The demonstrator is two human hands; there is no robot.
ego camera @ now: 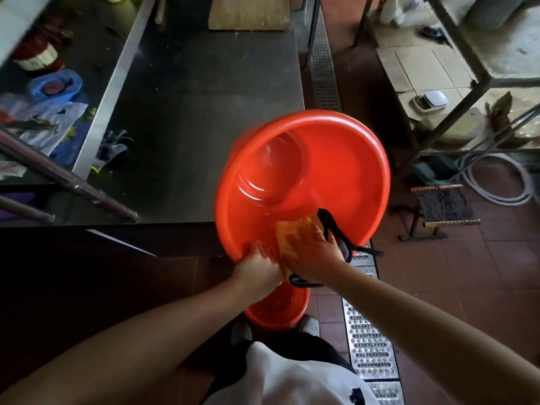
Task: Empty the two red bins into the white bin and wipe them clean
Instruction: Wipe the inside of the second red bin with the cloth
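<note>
The person holds a large red bin (304,182) tilted up on its side, its open mouth turned toward the camera, its far side near the edge of the dark steel worktop (204,97); whether it touches that edge cannot be told. The left hand (258,268) grips the bin's near rim, fingers (260,248) curled over the lip and into the bin. Just to the right of it, the right hand (314,255) presses an orange cloth (292,232) with dark edging flat against the inner wall, fingers spread and fairly straight on the cloth, holding it by pressure, not a pinch.

The bin looks empty, so the step in hand appears to be wiping. From the right fingers, the unwiped bulk of the bin lies ahead and upward: the wall runs away toward the round base, deep in the bin to the far left, and curves off around the rim on both sides. The right hand is the one placed to sweep; the left steadies and could turn the bin.

A second red bin (280,308) sits on the floor below both hands, near the person's shoes (308,324), partly hidden. No white bin is visible.
</note>
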